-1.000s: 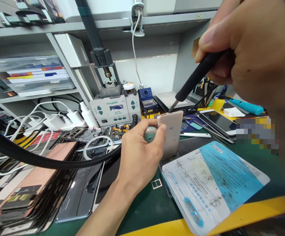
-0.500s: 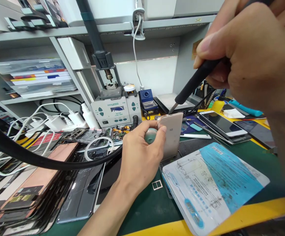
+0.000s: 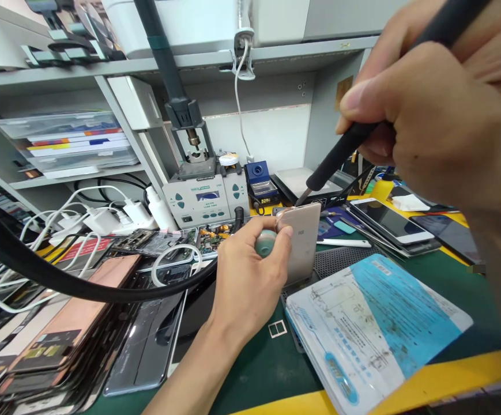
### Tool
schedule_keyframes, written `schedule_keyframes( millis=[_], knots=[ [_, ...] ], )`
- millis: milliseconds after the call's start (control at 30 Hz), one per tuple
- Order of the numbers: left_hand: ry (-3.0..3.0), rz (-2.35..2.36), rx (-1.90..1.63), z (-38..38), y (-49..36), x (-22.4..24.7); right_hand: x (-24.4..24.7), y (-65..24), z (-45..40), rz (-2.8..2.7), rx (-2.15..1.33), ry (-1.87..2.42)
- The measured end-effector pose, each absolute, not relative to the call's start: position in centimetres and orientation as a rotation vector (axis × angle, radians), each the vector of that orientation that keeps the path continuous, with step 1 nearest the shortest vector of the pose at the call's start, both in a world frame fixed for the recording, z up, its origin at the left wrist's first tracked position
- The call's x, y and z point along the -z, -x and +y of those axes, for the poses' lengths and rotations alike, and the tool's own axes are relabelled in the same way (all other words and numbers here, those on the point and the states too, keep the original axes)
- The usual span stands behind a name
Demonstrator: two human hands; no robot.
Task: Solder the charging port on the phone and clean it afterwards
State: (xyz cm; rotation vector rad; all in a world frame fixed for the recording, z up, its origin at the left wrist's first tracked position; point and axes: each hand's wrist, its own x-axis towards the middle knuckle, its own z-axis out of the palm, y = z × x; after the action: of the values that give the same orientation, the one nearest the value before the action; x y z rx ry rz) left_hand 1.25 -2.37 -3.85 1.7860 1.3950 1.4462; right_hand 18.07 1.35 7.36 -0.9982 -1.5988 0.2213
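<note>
Stack of phone panels [image 3: 60,334] at lower left, with black hose [image 3: 103,293] sweeping across in front and partly covering it. Above, white chargers [image 3: 116,219] in a strip, then clear plastic boxes [image 3: 66,144] on the shelf. Left of centre, QUICK rework station [image 3: 204,202] with hot-air handle [image 3: 184,112] upright in its holder. Near centre, left hand [image 3: 248,259] clamped, thumb against fingers, on the upper-left corner of the gold phone [image 3: 302,242], with round pale-green item [image 3: 266,244] also in its grasp; left edge of the phone hidden behind it. Phone upright right of centre. Tip of black-handled soldering iron [image 3: 341,151] at its top edge, contact too small to tell. Lower right of centre, blue-and-white booklet [image 3: 375,334]. Upper right, right hand [image 3: 432,109] curled tightly around the iron's handle, blocking much behind it.

Compared with half a second ago: whole bench scene slightly lower in the frame, more of the handle's rear end in view at upper right, turquoise tool now hidden behind the right arm, left-hand grip unchanged.
</note>
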Motion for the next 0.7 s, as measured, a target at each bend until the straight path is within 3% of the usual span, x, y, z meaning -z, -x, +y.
schedule_keyframes(
  millis=[100, 167, 333, 467, 700],
  knots=[
    [-1.765, 1.381, -1.434, -2.3, -1.3, 3.8, -7.3, -18.6, 1.2, -1.809, 0.111, 0.822],
    [-1.759, 1.371, -1.427, -2.4, -1.3, 3.8, -6.9, -19.2, 0.9, -1.709, 0.1, 0.818],
    [-1.742, 1.361, -1.425, -2.6, -1.3, 3.6, -4.2, -21.3, 0.0, -1.364, -0.201, 0.807],
    [-1.717, 1.366, -1.409, -2.7, -1.5, 3.6, -1.4, -23.1, 0.1, -1.201, -0.757, 0.806],
    [-1.723, 1.41, -1.414, -3.1, -1.8, 3.6, 1.8, -24.1, 0.0, -1.049, -0.965, 0.831]
  ],
)
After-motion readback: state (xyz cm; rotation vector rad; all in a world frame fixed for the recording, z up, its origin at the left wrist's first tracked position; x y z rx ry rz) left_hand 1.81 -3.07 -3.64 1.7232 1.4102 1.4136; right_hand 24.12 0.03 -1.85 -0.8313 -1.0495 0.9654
